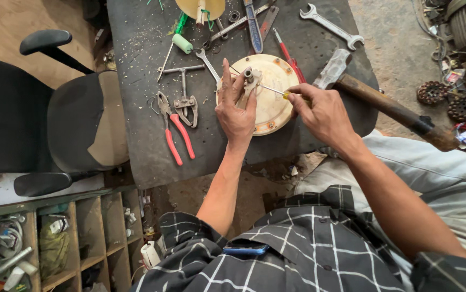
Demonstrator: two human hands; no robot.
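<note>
1. A round, cream-coloured motor cover (271, 103) with a raised hub and small bolts along its rim lies flat on the worktop (141, 108), under both hands.
2. The left hand (235, 108) rests on the disc's left side, fingers wrapped around the short metal shaft (249, 75) at its centre, index finger pointing away from the person.
3. The right hand (322, 111) is closed on a thin screwdriver (273, 90) with a yellow grip; its slim steel blade reaches toward the hub, just beside the left fingers.
4. Just right of the right hand lies a hammer (384, 103) with a worn wooden handle and a dull steel head.
5. Beyond the hands lie a red-handled screwdriver (290, 57), a chrome open-ended spanner (331, 26) and a blue-handled tool (253, 27).
6. Left of the left hand lie a metal gear puller (184, 92) and red-handled pliers (174, 130).
7. The worktop is a dark, scuffed, dusty sheet.
8. Further left stands a black office chair (70, 119) with a worn seat; nearer the person on that side, wooden pigeonhole shelves (54, 238) hold oddments.
9. Right of the right hand, rusty toothed wheels (452, 100) lie on the bare concrete floor (395, 48).
</note>
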